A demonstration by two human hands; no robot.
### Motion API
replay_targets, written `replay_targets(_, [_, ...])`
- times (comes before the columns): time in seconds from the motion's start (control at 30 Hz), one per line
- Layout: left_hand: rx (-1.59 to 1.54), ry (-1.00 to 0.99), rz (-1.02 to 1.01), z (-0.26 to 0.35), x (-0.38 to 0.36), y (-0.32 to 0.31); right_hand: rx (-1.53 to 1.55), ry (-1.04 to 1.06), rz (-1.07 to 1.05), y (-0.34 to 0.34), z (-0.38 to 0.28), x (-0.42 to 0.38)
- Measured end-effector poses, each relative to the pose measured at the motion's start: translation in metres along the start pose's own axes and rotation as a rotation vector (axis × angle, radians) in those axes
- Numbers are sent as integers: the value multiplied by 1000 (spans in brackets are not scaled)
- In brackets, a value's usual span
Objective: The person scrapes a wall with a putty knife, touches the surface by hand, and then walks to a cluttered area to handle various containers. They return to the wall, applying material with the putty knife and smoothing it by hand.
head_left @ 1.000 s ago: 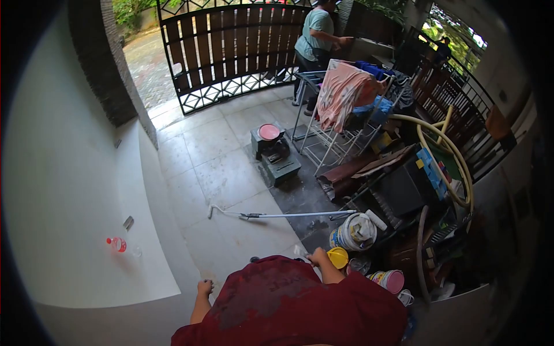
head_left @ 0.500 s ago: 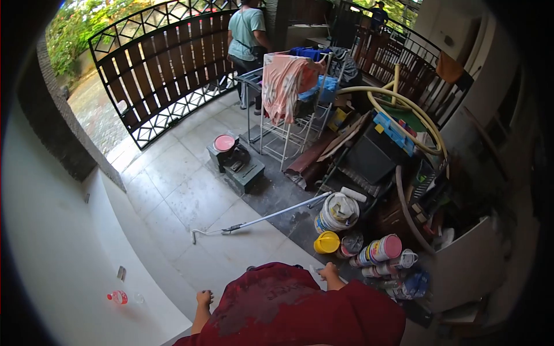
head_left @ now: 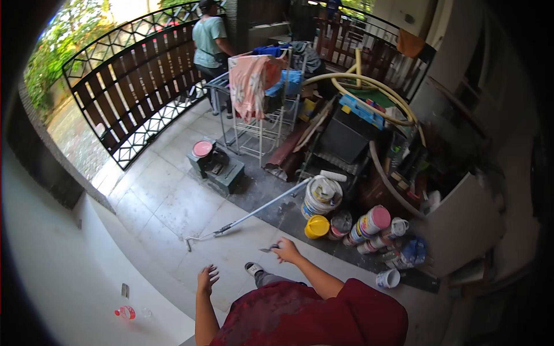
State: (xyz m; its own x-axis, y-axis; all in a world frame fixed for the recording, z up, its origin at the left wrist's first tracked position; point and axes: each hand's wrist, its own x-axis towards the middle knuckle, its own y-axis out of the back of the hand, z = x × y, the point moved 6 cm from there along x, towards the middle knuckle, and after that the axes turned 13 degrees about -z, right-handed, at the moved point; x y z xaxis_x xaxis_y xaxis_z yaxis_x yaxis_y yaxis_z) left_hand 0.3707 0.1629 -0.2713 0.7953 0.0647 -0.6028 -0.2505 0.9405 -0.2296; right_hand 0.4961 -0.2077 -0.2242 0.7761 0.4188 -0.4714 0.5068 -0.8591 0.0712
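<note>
Two hands, left hand [head_left: 208, 278] fingers spread, empty, right hand [head_left: 285, 251] gripping small tool [head_left: 269, 249].

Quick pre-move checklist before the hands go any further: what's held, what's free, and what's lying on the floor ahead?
1. Right hand grips a small tool: ok, though what kind of tool cannot be told.
2. Left hand free, fingers spread: ok.
3. Long roller pole lies across the floor ahead, untouched by either hand: not ok for footing.
4. Yellow bucket and paint cans crowd the right side: not ok.
5. Other person stands far off by the gate: ok.
6. Bottle on the ledge, lying or upright: cannot tell.
</note>
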Motion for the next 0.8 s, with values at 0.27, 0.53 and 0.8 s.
replay_targets(0.27, [-139, 301, -696, -1, -64, -149, 94, 258, -115, -98, -70, -92])
replay_targets(0.53, [-417, 80, -591, -59, -42, -151, -91, 304, -228, -129, -35, -134])
replay_targets(0.8, [-179, -137, -534, -2, -70, -174, 204, 28, -267, -119, 3, -112])
